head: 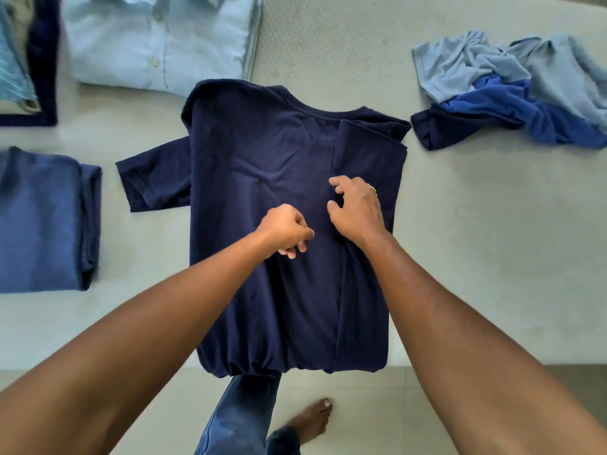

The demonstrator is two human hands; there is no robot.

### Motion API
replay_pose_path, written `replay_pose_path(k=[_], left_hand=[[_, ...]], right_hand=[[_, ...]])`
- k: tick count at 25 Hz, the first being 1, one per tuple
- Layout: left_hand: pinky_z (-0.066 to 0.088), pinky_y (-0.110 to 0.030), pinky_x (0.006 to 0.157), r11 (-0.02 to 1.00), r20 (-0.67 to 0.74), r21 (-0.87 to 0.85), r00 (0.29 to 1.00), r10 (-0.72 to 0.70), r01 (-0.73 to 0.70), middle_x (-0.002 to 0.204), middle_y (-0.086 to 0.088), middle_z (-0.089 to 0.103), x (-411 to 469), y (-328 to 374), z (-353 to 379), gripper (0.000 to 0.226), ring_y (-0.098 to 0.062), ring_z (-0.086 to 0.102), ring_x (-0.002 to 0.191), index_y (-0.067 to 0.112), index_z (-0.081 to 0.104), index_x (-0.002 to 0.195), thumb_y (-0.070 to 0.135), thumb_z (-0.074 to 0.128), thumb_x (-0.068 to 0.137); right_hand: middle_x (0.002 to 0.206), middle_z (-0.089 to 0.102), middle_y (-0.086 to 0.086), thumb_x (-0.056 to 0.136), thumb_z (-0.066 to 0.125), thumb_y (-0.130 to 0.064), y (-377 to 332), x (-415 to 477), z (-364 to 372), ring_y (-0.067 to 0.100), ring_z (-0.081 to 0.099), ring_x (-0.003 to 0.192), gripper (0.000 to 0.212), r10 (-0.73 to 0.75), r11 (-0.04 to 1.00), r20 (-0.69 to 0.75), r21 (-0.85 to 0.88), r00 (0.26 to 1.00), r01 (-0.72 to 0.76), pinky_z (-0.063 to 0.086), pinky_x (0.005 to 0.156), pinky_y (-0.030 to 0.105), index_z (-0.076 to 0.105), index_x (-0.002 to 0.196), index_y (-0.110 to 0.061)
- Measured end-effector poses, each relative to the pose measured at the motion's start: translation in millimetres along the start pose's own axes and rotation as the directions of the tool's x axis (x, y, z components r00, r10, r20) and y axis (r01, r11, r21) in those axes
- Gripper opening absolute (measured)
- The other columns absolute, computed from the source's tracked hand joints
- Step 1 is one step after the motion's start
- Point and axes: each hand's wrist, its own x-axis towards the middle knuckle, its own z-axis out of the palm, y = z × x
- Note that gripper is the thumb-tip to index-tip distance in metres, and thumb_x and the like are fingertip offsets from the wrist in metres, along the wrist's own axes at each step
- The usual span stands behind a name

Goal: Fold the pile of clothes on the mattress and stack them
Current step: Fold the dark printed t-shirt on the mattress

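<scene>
A navy T-shirt [262,178] lies flat on the pale mattress [460,257], collar away from me. Its right side is folded inward in a long strip [364,290], and its left sleeve [154,178] sticks out sideways. My left hand [285,229] is over the shirt's middle with its fingers curled in, and no cloth shows in it. My right hand [356,210] is just beside it over the inner edge of the folded strip, fingers bent and spread with nothing between them. A crumpled pile of light blue, royal blue and navy clothes [512,93] lies at the far right.
A folded light blue button shirt [157,44] lies at the far left-centre. A folded blue garment [42,221] sits at the left edge, and a dark folded stack [42,60] is in the far left corner. My leg and bare foot [312,421] stand on the floor by the mattress edge.
</scene>
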Motion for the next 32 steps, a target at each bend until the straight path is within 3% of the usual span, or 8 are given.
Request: replay_pose_path(k=[5,10,15,17,21,26,28,32], left_hand=[[0.052,-0.024,0.048,0.999,-0.323,-0.032,0.946,0.006,-0.017,0.068,-0.002,0.076,-46.2,-51.5,-86.3,0.018,-0.02,0.07,0.049,0.012,0.07,0.086,0.024,0.06,0.094],[0.053,-0.037,0.071,0.914,-0.616,0.397,0.763,0.195,0.087,0.087,-0.009,0.075,-99.6,-117.8,-147.3,0.016,-0.034,0.069,0.084,0.016,0.07,0.086,0.021,0.055,0.089],[0.052,-0.049,0.086,0.801,-0.547,0.593,0.77,0.329,0.079,0.115,-0.015,0.057,-48.7,-154.2,-159.6,0.043,-0.036,0.055,0.108,0.011,0.058,0.117,0.043,0.07,0.091],[0.05,-0.049,0.083,0.789,-0.535,0.612,0.762,0.364,0.053,0.119,-0.016,0.056,-30.2,-162.5,-172.4,0.037,-0.037,0.054,0.11,0.011,0.06,0.119,0.035,0.069,0.092],[0.047,-0.035,0.076,0.942,-0.644,0.279,0.691,0.328,-0.187,0.095,-0.007,0.069,-27.4,-168.9,-238.2,0.016,-0.026,0.062,0.087,0.012,0.069,0.098,0.023,0.061,0.091],[0.04,-0.035,0.082,0.938,-0.825,-0.344,0.487,-0.288,-0.028,0.104,-0.019,0.071,1.5,-162.4,-336.0,0.03,-0.033,0.065,0.102,0.006,0.067,0.087,0.029,0.051,0.098],[0.04,-0.03,0.083,0.918,-0.823,-0.396,0.455,-0.34,-0.03,0.109,-0.013,0.071,9.0,-158.7,-345.2,0.027,-0.028,0.065,0.106,0.008,0.069,0.097,0.027,0.05,0.099],[0.04,-0.024,0.094,0.933,-0.869,-0.3,0.461,-0.182,-0.198,0.113,-0.002,0.065,12.2,-154.0,-332.3,0.034,-0.02,0.061,0.106,0.006,0.058,0.122,0.033,0.053,0.102]], right_hand=[[0.133,0.06,0.005,0.096,0.063,-0.027,-45.9,-33.3,8.0,0.029,0.051,0.128,0.052,-0.058,0.993,0.164,-0.094,0.985,0.075,0.046,0.106,0.043,0.052,0.146,-0.021],[0.138,0.056,0.001,0.097,0.061,-0.031,-105.2,-61.9,18.9,0.027,0.049,0.13,0.051,-0.147,0.976,0.248,-0.122,0.957,0.181,0.045,0.108,0.043,0.051,0.147,-0.025],[0.133,0.06,-0.005,0.097,0.065,-0.027,-131.9,-43.8,65.9,0.016,0.055,0.124,0.043,-0.063,0.991,0.192,0.128,0.979,0.038,0.049,0.106,0.04,0.058,0.139,-0.026],[0.128,0.062,-0.007,0.097,0.066,-0.025,-134.4,-34.9,82.9,0.011,0.056,0.121,0.038,-0.007,0.978,0.131,0.209,0.991,-0.021,0.05,0.106,0.039,0.061,0.135,-0.027],[0.115,0.067,-0.011,0.097,0.064,-0.021,-146.7,-20.7,98.7,0.009,0.059,0.114,0.032,0.158,0.939,0.06,0.299,0.986,-0.169,0.052,0.103,0.041,0.065,0.128,-0.026],[0.104,0.069,-0.014,0.093,0.063,-0.018,-156.8,-14.1,117.6,0.016,0.06,0.112,0.026,0.289,0.913,-0.046,0.315,0.956,-0.261,0.051,0.103,0.044,0.068,0.117,-0.027],[0.103,0.068,-0.014,0.092,0.064,-0.017,-165.8,-19.2,123.2,0.019,0.059,0.112,0.026,0.292,0.928,-0.108,0.272,0.95,-0.255,0.047,0.105,0.041,0.068,0.115,-0.026],[0.102,0.067,-0.011,0.087,0.065,-0.015,-188.0,-47.8,139.1,0.021,0.06,0.102,0.025,0.216,0.972,-0.297,0.154,0.93,-0.177,0.042,0.1,0.037,0.067,0.111,-0.023]])
